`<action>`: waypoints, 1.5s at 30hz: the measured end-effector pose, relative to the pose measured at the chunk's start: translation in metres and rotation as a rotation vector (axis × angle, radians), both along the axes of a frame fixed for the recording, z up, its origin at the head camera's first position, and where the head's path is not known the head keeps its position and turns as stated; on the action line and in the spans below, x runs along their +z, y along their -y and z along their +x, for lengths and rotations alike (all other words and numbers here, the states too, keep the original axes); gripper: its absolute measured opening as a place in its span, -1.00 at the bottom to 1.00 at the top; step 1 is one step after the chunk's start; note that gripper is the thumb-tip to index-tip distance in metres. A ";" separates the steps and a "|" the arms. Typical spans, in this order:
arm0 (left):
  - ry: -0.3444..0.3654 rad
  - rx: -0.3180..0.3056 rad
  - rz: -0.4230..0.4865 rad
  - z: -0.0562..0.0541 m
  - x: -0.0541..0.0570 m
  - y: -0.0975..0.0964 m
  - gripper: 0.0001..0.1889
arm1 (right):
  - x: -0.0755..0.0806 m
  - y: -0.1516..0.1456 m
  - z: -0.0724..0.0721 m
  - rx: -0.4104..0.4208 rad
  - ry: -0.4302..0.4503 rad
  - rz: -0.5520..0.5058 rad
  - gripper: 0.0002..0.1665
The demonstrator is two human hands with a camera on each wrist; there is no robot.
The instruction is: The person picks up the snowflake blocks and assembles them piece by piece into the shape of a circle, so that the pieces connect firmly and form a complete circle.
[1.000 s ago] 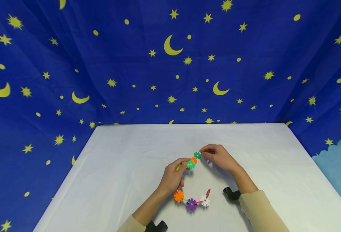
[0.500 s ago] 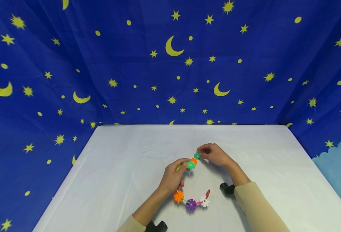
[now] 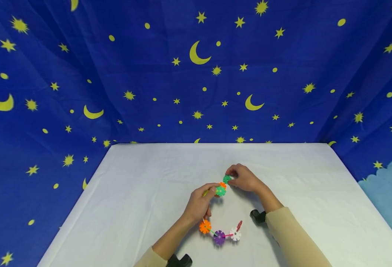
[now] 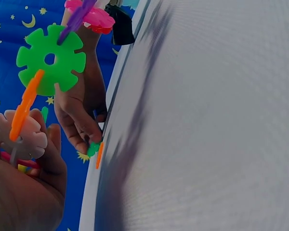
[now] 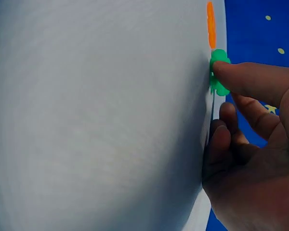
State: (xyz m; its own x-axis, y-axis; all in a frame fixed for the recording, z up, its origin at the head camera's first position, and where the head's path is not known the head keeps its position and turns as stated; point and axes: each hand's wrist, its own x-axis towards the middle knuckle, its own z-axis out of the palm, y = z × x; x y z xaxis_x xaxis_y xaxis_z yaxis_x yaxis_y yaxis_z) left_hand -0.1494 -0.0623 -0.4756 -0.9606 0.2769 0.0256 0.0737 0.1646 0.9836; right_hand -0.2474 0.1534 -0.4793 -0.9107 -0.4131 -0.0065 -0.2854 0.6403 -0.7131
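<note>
A curved chain of interlocking plastic notched discs hangs from my left hand point(image 3: 197, 204), which grips it near its upper part. Below that hand run an orange disc point(image 3: 205, 226), a purple disc point(image 3: 219, 237), a white disc point(image 3: 235, 234) and a red disc point(image 3: 239, 225) seen edge-on. Beyond my left fingertips are a light green disc point(image 3: 221, 191) and another orange disc point(image 3: 222, 185). My right hand point(image 3: 244, 178) pinches a darker green disc point(image 5: 220, 54) at the far end, against the edge-on orange disc point(image 5: 211, 26). The left fingers partly cover the chain.
A white-covered table point(image 3: 142, 174) lies beneath both hands. Blue cloth point(image 3: 149, 74) with yellow moons and stars stands behind and at the sides. Black wrist-worn devices point(image 3: 258, 216) stick out by both sleeves.
My right hand has shifted slightly left and away from me, its fingers closing further over the green disc. My left hand and the chain have barely moved.
</note>
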 end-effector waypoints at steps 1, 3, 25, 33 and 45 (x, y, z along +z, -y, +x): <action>-0.002 -0.003 0.003 0.000 0.000 0.000 -0.61 | 0.000 0.000 0.000 -0.010 0.012 -0.005 -0.74; -0.004 -0.007 0.006 0.000 0.000 0.001 -0.61 | 0.000 0.001 0.000 -0.026 0.039 -0.022 -0.74; -0.008 0.015 -0.009 0.000 -0.003 0.000 -0.63 | 0.004 -0.013 0.021 -0.036 0.057 -0.198 -0.88; -0.031 0.013 -0.007 0.000 -0.001 0.000 -0.64 | 0.010 -0.012 0.033 -0.011 0.039 -0.256 -0.88; 0.021 0.039 0.023 0.006 0.017 -0.002 -0.66 | 0.035 -0.002 0.055 -0.004 0.034 -0.250 -0.87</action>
State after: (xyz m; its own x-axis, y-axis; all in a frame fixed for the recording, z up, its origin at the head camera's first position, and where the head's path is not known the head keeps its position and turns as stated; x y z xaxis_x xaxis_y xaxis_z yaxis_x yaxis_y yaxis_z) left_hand -0.1431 -0.0603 -0.4587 -0.9711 0.2384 0.0111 0.0468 0.1443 0.9884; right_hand -0.1922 0.1551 -0.4446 -0.9135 -0.4017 0.0648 -0.2562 0.4442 -0.8585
